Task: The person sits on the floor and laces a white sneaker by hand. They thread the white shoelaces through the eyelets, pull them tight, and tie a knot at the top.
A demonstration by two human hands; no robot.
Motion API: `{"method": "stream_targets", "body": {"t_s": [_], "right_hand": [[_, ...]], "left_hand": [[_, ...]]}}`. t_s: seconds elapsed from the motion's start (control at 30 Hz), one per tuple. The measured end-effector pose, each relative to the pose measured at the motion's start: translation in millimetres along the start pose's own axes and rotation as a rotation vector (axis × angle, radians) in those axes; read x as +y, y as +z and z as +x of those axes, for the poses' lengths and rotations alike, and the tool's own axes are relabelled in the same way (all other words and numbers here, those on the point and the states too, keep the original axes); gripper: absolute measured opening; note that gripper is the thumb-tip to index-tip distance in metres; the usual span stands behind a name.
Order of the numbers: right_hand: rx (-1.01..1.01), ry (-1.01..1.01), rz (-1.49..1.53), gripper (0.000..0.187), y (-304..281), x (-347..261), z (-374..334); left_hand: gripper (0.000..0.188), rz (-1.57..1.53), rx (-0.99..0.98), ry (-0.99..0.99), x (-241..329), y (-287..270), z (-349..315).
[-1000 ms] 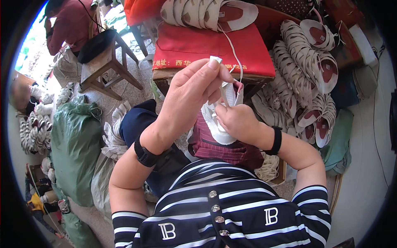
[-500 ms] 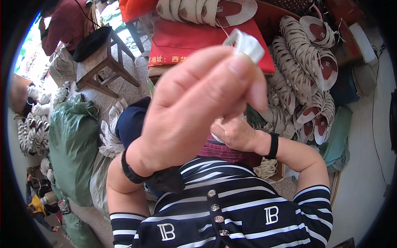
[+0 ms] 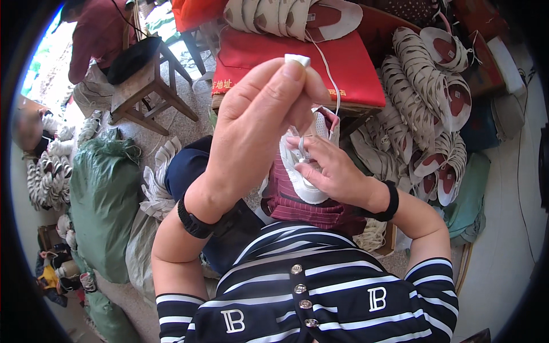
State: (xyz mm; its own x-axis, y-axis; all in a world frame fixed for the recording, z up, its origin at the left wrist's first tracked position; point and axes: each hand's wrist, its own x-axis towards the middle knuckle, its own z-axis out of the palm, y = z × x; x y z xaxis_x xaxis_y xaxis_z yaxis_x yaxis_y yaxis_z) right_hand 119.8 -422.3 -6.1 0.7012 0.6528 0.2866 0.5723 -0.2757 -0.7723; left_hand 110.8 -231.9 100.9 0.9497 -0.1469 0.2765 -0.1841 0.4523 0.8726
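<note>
I'm seeing the left hand [image 3: 251, 111] pinching a white piece [image 3: 298, 59], the right hand [image 3: 338, 174] touching a white shoe [image 3: 298, 182], its grip unclear.

We see the left hand [image 3: 257, 108] farther from our eyes now, after it came up big and close half a second ago; the white strip [image 3: 297, 60] in its fingertips made a wide loop then, and now only a small end pokes out above the thumb; our right hand [image 3: 337, 171] was curled up on the white shoe [image 3: 311, 191] and has now let its thumb and first finger spread apart; more of the shoe shows again below our left fingers, and the white cord [image 3: 329, 71] shows again to their right.
</note>
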Motion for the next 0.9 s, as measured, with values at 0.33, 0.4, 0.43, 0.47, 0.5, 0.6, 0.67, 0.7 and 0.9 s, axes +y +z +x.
{"method": "stream_targets", "body": {"t_s": [0.33, 0.4, 0.43, 0.47, 0.5, 0.6, 0.67, 0.7, 0.9], "right_hand": [[0.154, 0.253, 1.020, 0.017, -68.6, -1.5, 15.3], [0.253, 0.268, 1.076, 0.017, -85.3, 8.3, 10.6], [0.307, 0.277, 1.103, 0.018, -94.4, 12.9, 7.0], [0.307, 0.286, 1.114, 0.016, -102.9, 19.9, 2.1], [0.339, 0.292, 1.141, 0.016, -109.0, 26.2, -3.3], [0.449, 0.278, 1.219, 0.016, -124.2, 43.9, -17.9], [0.485, 0.279, 1.166, 0.016, -134.0, 50.0, -26.1], [0.456, 0.281, 1.117, 0.016, -138.6, 53.8, -29.1], [0.687, 0.401, 1.252, 0.014, -187.5, 89.8, -64.3]], "left_hand": [[0.021, -0.403, 0.388, -0.045, -20.7, -73.2, -12.6], [0.019, -0.465, 0.375, -0.041, -28.8, -120.3, -25.4], [0.019, -0.462, 0.429, -0.053, -30.8, -141.3, -31.5], [0.020, -0.433, 0.482, -0.089, -27.4, -153.5, -37.7], [0.020, -0.404, 0.535, -0.126, -25.1, -162.6, -45.7], [0.019, -0.551, 0.719, -0.184, -26.6, -191.1, -57.8], [0.018, -0.641, 0.644, -0.172, -31.7, -233.0, -75.8], [0.017, -0.681, 0.492, -0.159, -37.7, -266.2, -93.0], [0.013, -0.709, 0.737, -0.178, -35.2, -294.6, -103.8]]}}
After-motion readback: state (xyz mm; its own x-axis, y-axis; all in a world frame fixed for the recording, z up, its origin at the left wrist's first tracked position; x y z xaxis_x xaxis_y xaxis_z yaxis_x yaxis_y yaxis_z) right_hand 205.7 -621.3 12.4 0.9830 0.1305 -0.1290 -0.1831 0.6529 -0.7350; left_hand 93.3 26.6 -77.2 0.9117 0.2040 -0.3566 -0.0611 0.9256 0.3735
